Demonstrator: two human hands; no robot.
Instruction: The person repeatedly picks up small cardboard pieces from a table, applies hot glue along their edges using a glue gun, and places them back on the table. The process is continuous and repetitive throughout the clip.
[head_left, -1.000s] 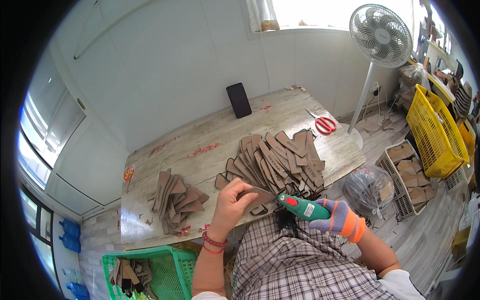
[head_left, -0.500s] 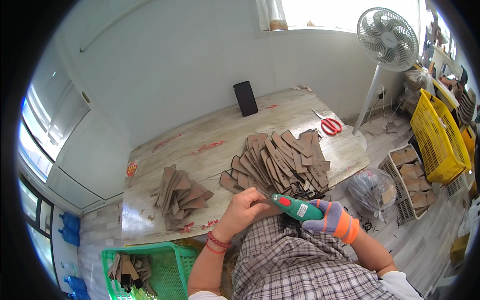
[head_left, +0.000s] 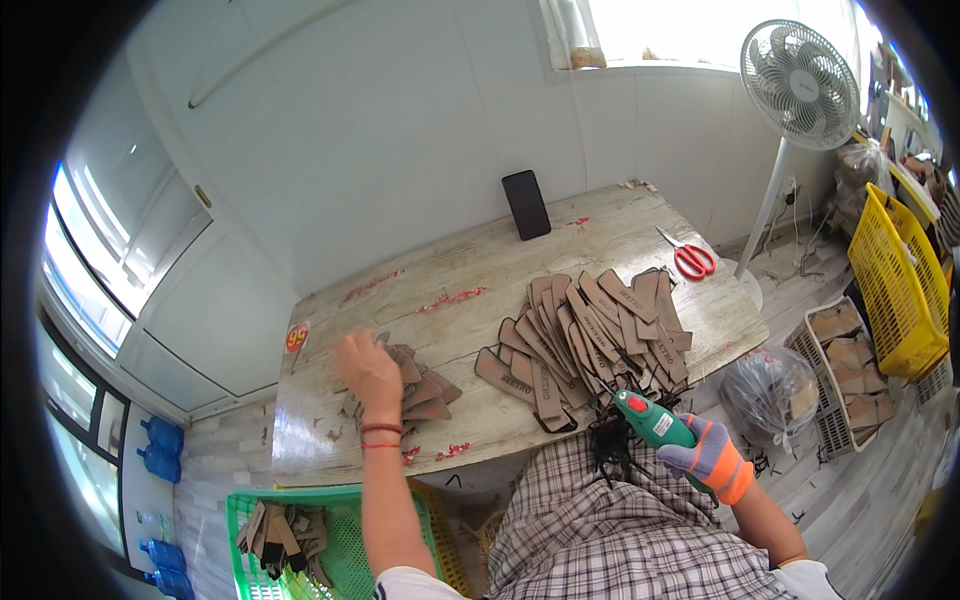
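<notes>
My left hand (head_left: 368,372), bare with red bracelets at the wrist, reaches over the smaller pile of brown strips (head_left: 428,392) on the left of the table. Its fingers are blurred by motion, so what they hold, if anything, is unclear. My right hand (head_left: 712,460), in a grey and orange glove, is wrapped round a green handheld power tool (head_left: 652,420) with a red button. The tool's thin tip points up and left, beside the larger fanned pile of brown strips (head_left: 590,335), which bear dark lettering. Black trimmings (head_left: 615,448) hang at the table's front edge and on my plaid apron (head_left: 600,535).
Red-handled scissors (head_left: 692,262) and a propped black phone (head_left: 526,205) are on the table (head_left: 400,310). A green basket (head_left: 365,540) with pieces stands below left. At right are a plastic bag (head_left: 768,395), a white crate (head_left: 838,425), a yellow basket (head_left: 900,285) and a fan (head_left: 800,85).
My left hand has moved from beside the tool's tip to the left pile. The tool, still in my right hand, has tilted more upright. The whole view has shifted slightly.
</notes>
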